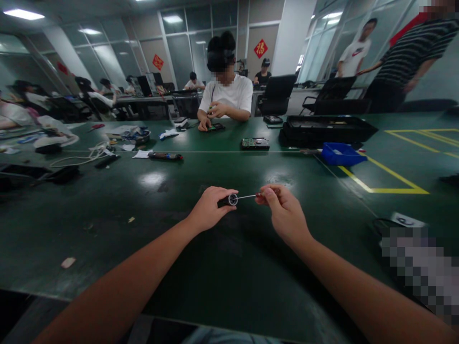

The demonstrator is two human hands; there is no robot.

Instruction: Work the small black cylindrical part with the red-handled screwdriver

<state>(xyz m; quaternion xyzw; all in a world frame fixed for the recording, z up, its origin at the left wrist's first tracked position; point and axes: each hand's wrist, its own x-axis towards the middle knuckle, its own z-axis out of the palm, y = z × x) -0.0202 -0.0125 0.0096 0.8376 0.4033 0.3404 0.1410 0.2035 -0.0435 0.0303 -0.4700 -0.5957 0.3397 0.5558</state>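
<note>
My left hand [210,208] pinches a small dark cylindrical part with a shiny round end [232,199], held just above the green table [222,267]. My right hand [283,210] grips a thin metal tool [247,196] by its handle. The tool's tip reaches the round end of the part. Both hands meet over the middle of the table in front of me.
Across the table a person in a white shirt [225,95] works on a small board. A hard drive [255,143], a blue bin [342,154], a black tray [326,128], a dark pen-like tool [165,155] and white cables [89,154] lie farther back. Yellow tape lines [390,190] mark the right side.
</note>
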